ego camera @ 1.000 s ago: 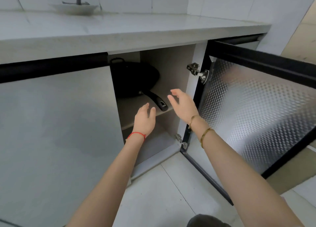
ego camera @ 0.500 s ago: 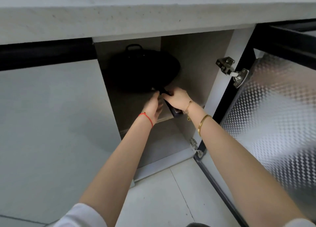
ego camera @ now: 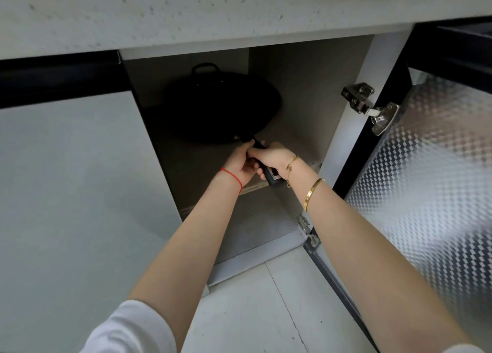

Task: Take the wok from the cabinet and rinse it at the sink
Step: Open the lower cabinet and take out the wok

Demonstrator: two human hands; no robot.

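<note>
A black wok (ego camera: 221,105) sits on the upper shelf (ego camera: 197,163) inside the open cabinet, with a small loop handle at its back. Its long black handle (ego camera: 271,177) points out toward me. My right hand (ego camera: 271,157) grips the handle from above. My left hand (ego camera: 241,163) holds the same handle from the left, its fingers curled under it. Most of the handle is hidden by both hands. The sink is not in view.
The cabinet door (ego camera: 431,193) with a patterned metal panel stands open on the right, on two hinges (ego camera: 370,107). A thick stone countertop edge (ego camera: 213,14) overhangs the opening. A closed grey door (ego camera: 72,182) is on the left. Tiled floor (ego camera: 266,307) lies below.
Both hands reached into the cabinet from open air and closed round the wok's handle. My head has come lower and nearer to the opening.
</note>
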